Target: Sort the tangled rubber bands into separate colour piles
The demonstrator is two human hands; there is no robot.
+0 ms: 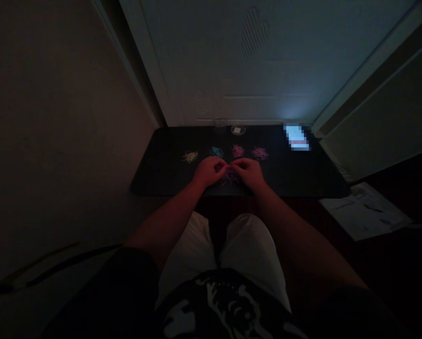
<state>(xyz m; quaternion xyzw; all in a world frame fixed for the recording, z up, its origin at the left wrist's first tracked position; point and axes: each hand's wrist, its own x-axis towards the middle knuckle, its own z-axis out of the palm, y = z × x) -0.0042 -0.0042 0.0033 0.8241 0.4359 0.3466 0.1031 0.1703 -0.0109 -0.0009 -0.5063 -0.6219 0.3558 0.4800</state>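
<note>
Both hands meet over a purple pile of thin strands point(229, 177) near the front edge of the dark table. My left hand point(211, 170) is closed, thumb and fingertips pinched together. Opposite it, my right hand point(246, 171) pinches in the same way, the two sets of fingertips almost touching. Whatever lies between them is too small and dim to make out. Just beyond the hands, small heaps of similar thin strands lie in a row: a yellowish pile point(190, 156), a blue pile point(216, 151), a pink pile point(238, 150) and a second pink pile point(259, 153).
The black table point(161, 176) stands against a white door with heart shapes. At its back are a clear round container point(219, 123) and a round lid-like piece with a white label point(238, 130). A lit phone point(297, 137) glows at the right. Papers point(366, 212) lie lower right.
</note>
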